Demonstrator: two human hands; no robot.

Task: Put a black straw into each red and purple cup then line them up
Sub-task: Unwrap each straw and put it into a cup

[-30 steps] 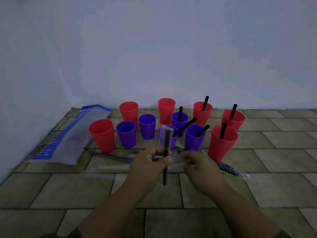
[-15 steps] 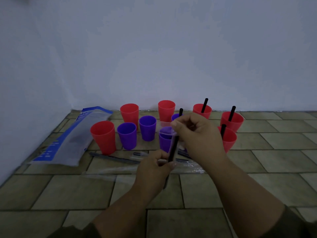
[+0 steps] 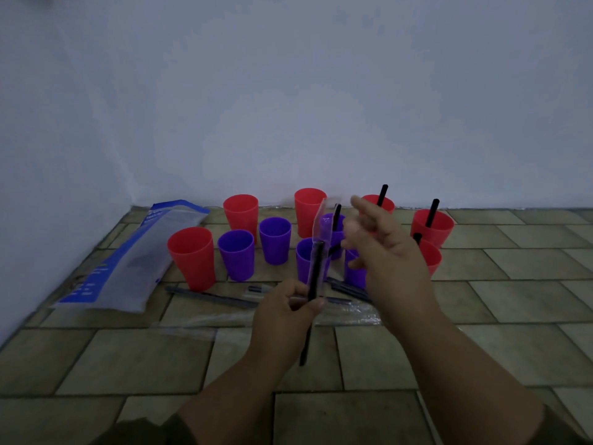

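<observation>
- The left hand (image 3: 288, 311) is closed around a black straw (image 3: 316, 268), pinching it low on its length; the straw stands nearly upright, its top rising above the fist and its bottom end poking out below the hand, over the tiled floor (image 3: 529, 300).
- A clear plastic wrapper (image 3: 322, 226) still sheathes the upper part of that straw and stands up past its tip like a thin transparent flap.
- The right hand (image 3: 388, 252) is raised just right of the wrapper, fingers loosely spread and holding nothing; its fingertips are motion-blurred, so whether they touch the wrapper's edge cannot be told.
- Beyond the hands stand the cups: an empty red cup (image 3: 192, 256) at near left, two empty purple cups (image 3: 237, 253) beside it, and two more empty red ones farther back.
- Behind the held straw sits another purple cup (image 3: 306, 261), partly covered by the wrapper; its inside is hard to make out.
- On the right, red cups with straws (image 3: 431, 224) stand upright in them; the right hand hides most of three cups there.
- More wrapped straws (image 3: 208, 295) and loose clear film lie flat on the floor between the cups and the hands.
- A blue-and-white bag (image 3: 128, 261) lies flat at far left by the wall.
</observation>
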